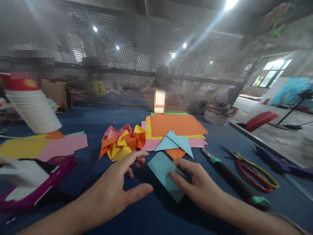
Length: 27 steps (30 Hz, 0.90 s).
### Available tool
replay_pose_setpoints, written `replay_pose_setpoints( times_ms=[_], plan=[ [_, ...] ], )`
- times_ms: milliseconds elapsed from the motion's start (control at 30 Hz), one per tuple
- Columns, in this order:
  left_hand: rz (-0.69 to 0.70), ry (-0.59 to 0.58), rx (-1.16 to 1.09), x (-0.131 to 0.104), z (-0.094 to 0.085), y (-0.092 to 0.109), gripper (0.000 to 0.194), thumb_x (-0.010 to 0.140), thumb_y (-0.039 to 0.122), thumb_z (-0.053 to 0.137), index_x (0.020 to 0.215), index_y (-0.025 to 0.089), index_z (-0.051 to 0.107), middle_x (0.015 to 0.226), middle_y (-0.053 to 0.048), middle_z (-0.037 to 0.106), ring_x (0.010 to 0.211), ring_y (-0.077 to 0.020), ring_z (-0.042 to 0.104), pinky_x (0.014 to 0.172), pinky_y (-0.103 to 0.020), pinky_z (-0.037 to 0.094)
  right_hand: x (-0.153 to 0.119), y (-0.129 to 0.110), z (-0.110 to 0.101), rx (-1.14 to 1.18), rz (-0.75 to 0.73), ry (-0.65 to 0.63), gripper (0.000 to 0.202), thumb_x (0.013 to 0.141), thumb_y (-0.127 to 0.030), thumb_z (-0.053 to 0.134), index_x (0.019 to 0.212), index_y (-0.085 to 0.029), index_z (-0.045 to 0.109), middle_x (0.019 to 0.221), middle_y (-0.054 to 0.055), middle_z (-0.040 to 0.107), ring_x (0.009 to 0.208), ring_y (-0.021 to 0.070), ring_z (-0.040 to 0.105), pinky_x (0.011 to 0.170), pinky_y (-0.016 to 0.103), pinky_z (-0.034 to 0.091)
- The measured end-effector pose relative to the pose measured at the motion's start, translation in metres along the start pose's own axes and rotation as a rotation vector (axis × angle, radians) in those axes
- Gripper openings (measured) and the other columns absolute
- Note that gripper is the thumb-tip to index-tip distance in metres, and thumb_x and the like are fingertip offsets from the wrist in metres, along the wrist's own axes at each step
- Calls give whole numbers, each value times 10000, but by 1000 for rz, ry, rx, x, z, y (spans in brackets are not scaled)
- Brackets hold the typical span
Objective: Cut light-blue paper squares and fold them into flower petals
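Note:
A light blue square of folded paper (162, 171) is pinched between the thumb and fingers of my right hand (193, 181), tilted above the dark blue table. My left hand (122, 182) is just left of the paper, thumb and fingers apart, holding nothing. Right behind the paper lie a light blue folded paper piece (174, 142) with pointed ends and an orange folded piece (175, 153) partly under it. Behind my left hand sits a cluster of pink, yellow and orange folded paper pieces (124, 142).
A stack of coloured paper sheets (178, 124) lies at the back. On the right are a green-black craft knife (234, 178), red-yellow handled scissors (254, 173) and a blue glue gun (281, 163). On the left are paper cups (36, 107), loose sheets (66, 143) and a purple tape dispenser (58, 173).

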<state>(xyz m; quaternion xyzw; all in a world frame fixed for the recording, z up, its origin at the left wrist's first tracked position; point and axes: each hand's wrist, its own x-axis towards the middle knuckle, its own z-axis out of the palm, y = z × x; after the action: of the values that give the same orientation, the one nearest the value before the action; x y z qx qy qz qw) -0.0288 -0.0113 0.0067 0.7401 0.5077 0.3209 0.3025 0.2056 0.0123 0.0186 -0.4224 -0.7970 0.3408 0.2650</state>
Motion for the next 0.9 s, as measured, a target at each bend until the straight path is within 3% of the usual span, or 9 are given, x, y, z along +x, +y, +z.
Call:
replay_pose_setpoints(
  times_ms=[67,167,300,367,533,700,900],
  plan=[
    [-35,-44,-132,3,3,4,593,768,452,668,1282,277,431,1184,-69,579,1027,-254,554,833,-355,474,-2,-2,4,92,-14,0,122,880,-252,512,788,-178,546,710,-28,545,658,108,489,600,207,393],
    [-56,-114,-391,8,7,10,393,799,426,644,1148,260,572,1013,-23,661,947,-225,601,806,-298,477,-6,-6,11,125,-27,-37,117,859,-234,534,762,-169,546,700,-32,535,657,101,477,609,202,391],
    [-76,-71,-517,12,8,18,217,821,397,615,871,210,713,840,-10,689,857,-206,605,782,-265,453,-9,-13,17,110,1,-109,141,856,-237,528,735,-165,539,669,-37,524,617,95,461,573,206,376],
    [-85,-48,-546,14,8,21,211,818,387,618,816,201,719,843,-10,692,870,-204,591,798,-261,433,-8,-16,16,148,4,-82,111,852,-252,541,778,-170,540,707,-29,542,651,105,485,602,212,398],
    [-142,-115,-540,18,9,29,271,832,420,589,774,172,682,729,4,640,740,-163,551,711,-246,407,0,-17,6,196,-44,197,176,816,-309,606,908,-191,515,801,-13,519,747,126,482,691,238,417],
    [-144,-81,-559,23,10,38,286,797,422,619,667,167,608,624,37,553,623,-129,498,614,-224,379,5,-15,2,258,2,150,286,840,-417,576,711,-172,506,626,-39,473,609,104,438,593,230,377],
    [-199,-155,-707,26,17,34,328,686,436,729,821,144,665,770,-32,683,666,-160,584,612,-238,423,4,-14,5,382,34,99,309,830,-460,590,753,-170,517,617,-12,593,608,121,545,619,244,411]
  ],
)
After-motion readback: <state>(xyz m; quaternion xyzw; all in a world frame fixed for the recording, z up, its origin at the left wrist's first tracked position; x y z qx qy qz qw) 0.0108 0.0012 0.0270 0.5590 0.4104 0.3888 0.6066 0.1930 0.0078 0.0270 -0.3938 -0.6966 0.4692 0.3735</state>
